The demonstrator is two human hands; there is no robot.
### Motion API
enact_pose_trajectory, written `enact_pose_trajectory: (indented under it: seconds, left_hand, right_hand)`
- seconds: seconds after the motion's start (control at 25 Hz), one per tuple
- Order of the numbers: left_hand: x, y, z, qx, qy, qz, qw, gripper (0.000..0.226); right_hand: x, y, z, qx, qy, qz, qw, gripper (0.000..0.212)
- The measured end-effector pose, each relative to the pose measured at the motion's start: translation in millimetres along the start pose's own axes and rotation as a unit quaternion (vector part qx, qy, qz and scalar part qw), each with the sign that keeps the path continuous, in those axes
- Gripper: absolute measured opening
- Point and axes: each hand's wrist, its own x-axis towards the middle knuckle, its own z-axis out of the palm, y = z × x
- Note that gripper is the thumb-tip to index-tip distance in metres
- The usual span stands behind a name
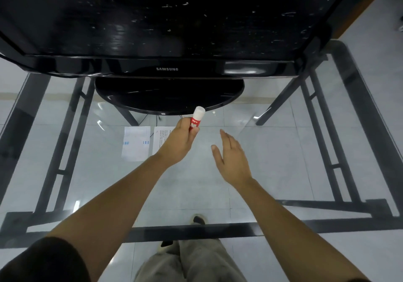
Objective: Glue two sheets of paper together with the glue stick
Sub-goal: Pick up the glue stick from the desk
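My left hand (178, 142) grips a red glue stick (195, 120) with a white cap, held upright above the glass table. Two small sheets of paper lie side by side on the glass: a left sheet (135, 143) with blue marks and a right sheet (160, 136) with printed text, partly hidden by my left hand. My right hand (232, 159) hovers to the right of the glue stick, fingers apart, holding nothing.
A black Samsung monitor (168, 69) on a round black stand (170, 94) fills the far side of the glass table (283, 150). The table's dark metal frame (196, 230) shows through the glass. My legs and shoes show below the near edge.
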Motion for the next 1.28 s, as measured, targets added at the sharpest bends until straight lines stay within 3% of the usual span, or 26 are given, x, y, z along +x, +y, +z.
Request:
enact_pose_trajectory:
  seconds: [0.12, 0.24, 0.48, 0.6, 0.68, 0.92, 1.28]
  left_hand:
    - [-14.3, 6.3, -4.1, 0.014, -0.028, 0.017, 0.999, 0.033]
    - [-22.1, 11.8, -6.7, 0.034, -0.049, 0.037, 0.998, 0.031]
    - [-22.4, 13.1, -12.3, 0.052, -0.066, 0.059, 0.995, 0.033]
    - [-23.7, 2.9, -17.5, 0.049, -0.086, 0.027, 0.995, 0.033]
    - [-30.7, -9.8, -22.0, 0.050, -0.099, 0.000, 0.994, 0.034]
    - [-37.9, -21.8, -38.3, -0.010, -0.039, -0.044, 0.998, 0.036]
    - [-36.7, -26.7, -52.8, -0.031, -0.017, -0.042, 0.998, 0.033]
  right_hand:
    - [19.2, -14.6, -32.5, 0.121, 0.035, 0.007, 0.992, 0.044]
    - [33.6, -34.3, -50.2, 0.195, -0.017, 0.000, 0.981, 0.042]
    - [40.6, -46.7, -52.8, 0.223, -0.043, -0.033, 0.973, 0.025]
    - [51.6, -43.5, -55.5, 0.232, 0.029, -0.002, 0.972, 0.025]
    - [61.2, -36.7, -61.1, 0.213, 0.066, 0.009, 0.975, 0.029]
    - [67.6, -19.5, -27.4, 0.109, -0.012, 0.022, 0.994, 0.034]
    - [69.2, -8.6, 4.8, 0.039, -0.024, 0.042, 0.998, 0.029]
